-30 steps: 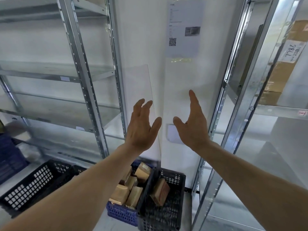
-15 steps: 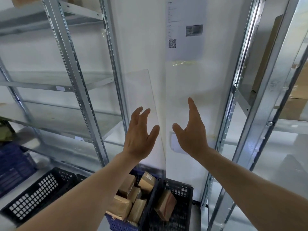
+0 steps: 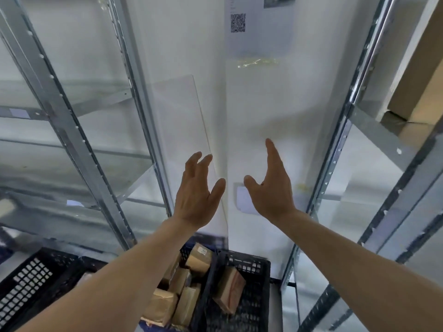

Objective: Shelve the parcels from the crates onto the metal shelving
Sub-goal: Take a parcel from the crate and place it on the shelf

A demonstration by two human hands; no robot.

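Observation:
My left hand point(image 3: 197, 190) and my right hand point(image 3: 272, 188) are raised side by side in front of the white wall, fingers spread, holding nothing. Below them on the floor a blue crate point(image 3: 148, 325) holds several brown paper-wrapped parcels point(image 3: 160, 307). Against it stands a black crate point(image 3: 259, 267) with one brown parcel point(image 3: 229, 292) inside. Metal shelving point(image 3: 69, 140) rises at the left and more metal shelving point(image 3: 335, 140) at the right.
An empty black crate point(image 3: 28, 281) lies on the floor at the lower left. A cardboard box point(image 3: 414, 99) sits on the right shelving's upper shelf. A sheet with a QR code point(image 3: 260, 25) hangs on the wall, and a clear panel point(image 3: 182, 116) leans beside the left shelving.
The view has swung closer to the wall and tilted down a little. Both hands stay raised and apart, holding nothing, in much the same pose.

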